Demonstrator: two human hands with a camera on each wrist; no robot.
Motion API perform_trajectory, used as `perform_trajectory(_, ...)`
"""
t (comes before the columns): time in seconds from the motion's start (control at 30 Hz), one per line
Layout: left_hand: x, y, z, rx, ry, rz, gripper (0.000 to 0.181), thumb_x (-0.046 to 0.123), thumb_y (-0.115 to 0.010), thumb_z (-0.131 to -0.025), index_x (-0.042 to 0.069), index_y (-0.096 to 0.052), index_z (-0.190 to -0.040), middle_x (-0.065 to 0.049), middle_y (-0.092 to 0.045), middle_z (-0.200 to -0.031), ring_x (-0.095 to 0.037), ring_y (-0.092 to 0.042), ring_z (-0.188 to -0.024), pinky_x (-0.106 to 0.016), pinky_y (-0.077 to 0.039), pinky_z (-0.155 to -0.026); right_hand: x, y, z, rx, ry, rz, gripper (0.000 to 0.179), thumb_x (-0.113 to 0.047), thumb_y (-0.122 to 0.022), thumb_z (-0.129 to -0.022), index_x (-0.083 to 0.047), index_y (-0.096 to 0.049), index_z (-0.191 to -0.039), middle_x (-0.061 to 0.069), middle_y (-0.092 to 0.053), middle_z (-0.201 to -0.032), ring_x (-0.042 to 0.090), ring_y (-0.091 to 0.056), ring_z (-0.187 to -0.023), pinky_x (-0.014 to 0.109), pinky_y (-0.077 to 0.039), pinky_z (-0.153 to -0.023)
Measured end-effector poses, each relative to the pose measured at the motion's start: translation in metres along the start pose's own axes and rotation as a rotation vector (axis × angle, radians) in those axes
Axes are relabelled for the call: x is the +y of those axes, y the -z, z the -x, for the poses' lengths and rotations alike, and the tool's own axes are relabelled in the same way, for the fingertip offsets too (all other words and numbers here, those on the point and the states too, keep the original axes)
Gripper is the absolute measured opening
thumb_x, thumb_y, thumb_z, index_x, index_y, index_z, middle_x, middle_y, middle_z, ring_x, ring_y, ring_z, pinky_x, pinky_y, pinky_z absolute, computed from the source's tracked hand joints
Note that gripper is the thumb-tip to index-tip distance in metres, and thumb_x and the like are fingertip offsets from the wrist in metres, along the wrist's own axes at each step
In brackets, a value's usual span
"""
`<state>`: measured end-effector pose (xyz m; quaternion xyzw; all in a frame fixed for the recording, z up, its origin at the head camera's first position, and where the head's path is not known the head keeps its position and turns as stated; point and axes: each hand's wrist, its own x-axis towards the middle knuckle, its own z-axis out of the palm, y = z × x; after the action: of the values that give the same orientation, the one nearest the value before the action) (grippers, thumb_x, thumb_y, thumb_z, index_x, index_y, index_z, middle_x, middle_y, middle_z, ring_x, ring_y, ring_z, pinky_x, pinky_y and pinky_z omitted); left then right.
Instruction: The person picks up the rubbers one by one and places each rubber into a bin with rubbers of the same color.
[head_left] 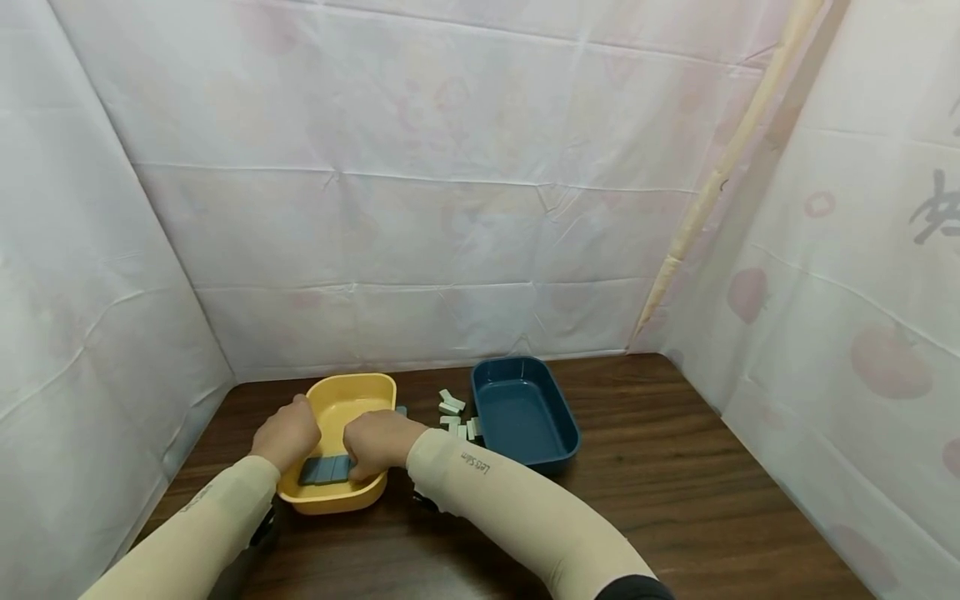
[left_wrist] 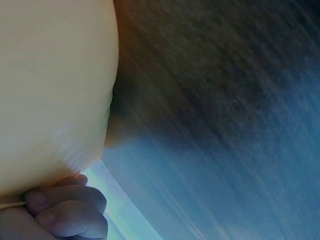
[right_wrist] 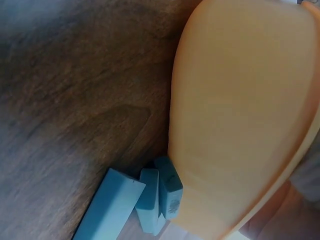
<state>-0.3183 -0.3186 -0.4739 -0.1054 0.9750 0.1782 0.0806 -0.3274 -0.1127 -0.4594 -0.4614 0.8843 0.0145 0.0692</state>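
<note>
In the head view, a yellow tray (head_left: 349, 385) lies on the table's left side. My left hand (head_left: 287, 433) grips its left wall, and the curled fingers show by that wall in the left wrist view. Several grey-blue blocks (head_left: 317, 471) lie side by side in the tray's near part. My right hand (head_left: 381, 442) reaches over the right wall into the tray, fingers bent down at the rightmost block, which it appears to pinch; its fingertips are partly hidden. Outside the tray, more blue blocks (right_wrist: 112, 205) lie against its wall in the right wrist view.
A dark blue tray (head_left: 525, 412) stands to the right on the brown wooden table (head_left: 652, 500). Between the two trays lie several pale green blocks (head_left: 452, 404). White printed cloth (head_left: 450, 208) hangs behind the table and at both sides.
</note>
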Motion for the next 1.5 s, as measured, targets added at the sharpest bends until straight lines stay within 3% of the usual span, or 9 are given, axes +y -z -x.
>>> perform_trajectory(0.2,0.001,0.001,0.002,-0.006,-0.005,0.011,0.048,0.005,-0.043,-0.111,-0.025,-0.038,-0.147,-0.014,-0.058,-0.081,-0.030,-0.062,-0.070,-0.038,-0.051,-0.061,0.007,0.000,-0.001,0.013,0.038,-0.057,0.042,-0.031,-0.076,-0.107,-0.025,-0.063,-0.068,-0.011,-0.049,-0.060,0.007,-0.043,-0.055,0.022,-0.039,-0.056)
perform_trajectory(0.33,0.000,0.000,0.002,-0.010,-0.012,0.021,0.048,0.004,-0.044,-0.110,-0.026,-0.038,-0.146,-0.014,-0.058,-0.081,-0.030,-0.062,-0.070,-0.038,-0.051,-0.060,0.013,0.000,0.002,0.122,0.032,-0.084,0.015,-0.026,-0.075,-0.108,-0.027,-0.082,-0.094,-0.014,-0.070,-0.092,0.004,-0.061,-0.083,0.018,-0.051,-0.076)
perform_trajectory(0.43,-0.001,0.000,0.001,-0.007,-0.013,0.019,0.049,0.003,-0.046,-0.110,-0.027,-0.036,-0.148,-0.017,-0.061,-0.084,-0.031,-0.063,-0.072,-0.039,-0.052,-0.062,0.020,0.003,0.005,0.222,-0.007,-0.083,0.015,-0.025,-0.074,-0.108,-0.027,-0.087,-0.117,-0.012,-0.076,-0.120,0.006,-0.069,-0.110,0.020,-0.056,-0.093)
perform_trajectory(0.53,-0.002,0.000,0.001,-0.005,-0.015,0.013,0.052,0.003,-0.047,-0.110,-0.027,-0.034,-0.150,-0.019,-0.064,-0.088,-0.031,-0.065,-0.075,-0.041,-0.054,-0.064,0.030,0.009,0.010,0.290,-0.079,-0.120,0.022,-0.024,-0.071,-0.110,-0.025,-0.086,-0.125,-0.009,-0.077,-0.128,0.011,-0.071,-0.117,0.024,-0.059,-0.096)
perform_trajectory(0.63,-0.003,0.001,0.001,-0.003,-0.016,0.007,0.053,0.002,-0.046,-0.110,-0.028,-0.033,-0.152,-0.020,-0.066,-0.089,-0.031,-0.065,-0.075,-0.042,-0.055,-0.065,0.042,0.014,0.014,0.326,-0.183,-0.214,0.025,-0.023,-0.069,-0.111,-0.023,-0.085,-0.131,-0.007,-0.078,-0.130,0.011,-0.073,-0.114,0.027,-0.060,-0.093)
perform_trajectory(0.83,-0.004,0.000,0.002,0.005,-0.011,-0.001,0.053,0.002,-0.047,-0.110,-0.028,-0.033,-0.151,-0.020,-0.067,-0.090,-0.031,-0.066,-0.076,-0.043,-0.057,-0.066,0.067,0.012,0.017,0.284,-0.365,-0.386,0.021,-0.025,-0.071,-0.110,-0.021,-0.084,-0.126,-0.004,-0.081,-0.120,0.009,-0.070,-0.088,0.031,-0.060,-0.082)
perform_trajectory(0.93,-0.004,0.000,0.002,0.005,-0.005,-0.005,0.053,0.003,-0.047,-0.110,-0.028,-0.033,-0.150,-0.021,-0.068,-0.091,-0.032,-0.066,-0.077,-0.043,-0.057,-0.067,0.078,0.005,0.015,0.240,-0.400,-0.394,0.021,-0.027,-0.074,-0.110,-0.019,-0.084,-0.127,-0.003,-0.081,-0.122,0.013,-0.072,-0.091,0.033,-0.062,-0.084)
perform_trajectory(1.13,-0.002,0.001,0.004,-0.003,0.003,-0.006,0.057,0.003,-0.047,-0.110,-0.028,-0.029,-0.155,-0.020,-0.068,-0.091,-0.031,-0.066,-0.077,-0.042,-0.057,-0.067,0.089,-0.008,0.013,0.143,-0.394,-0.364,0.033,-0.032,-0.080,-0.107,-0.019,-0.080,-0.137,-0.002,-0.080,-0.134,0.017,-0.077,-0.112,0.038,-0.065,-0.096)
perform_trajectory(1.5,-0.001,0.002,0.007,-0.004,-0.001,0.003,0.057,0.003,-0.047,-0.110,-0.028,-0.029,-0.155,-0.020,-0.069,-0.091,-0.031,-0.066,-0.076,-0.043,-0.056,-0.067,0.080,-0.012,0.008,0.126,-0.336,-0.270,0.005,-0.024,-0.083,-0.103,-0.020,-0.082,-0.100,-0.008,-0.075,-0.091,0.011,-0.065,-0.076,0.030,-0.056,-0.069)
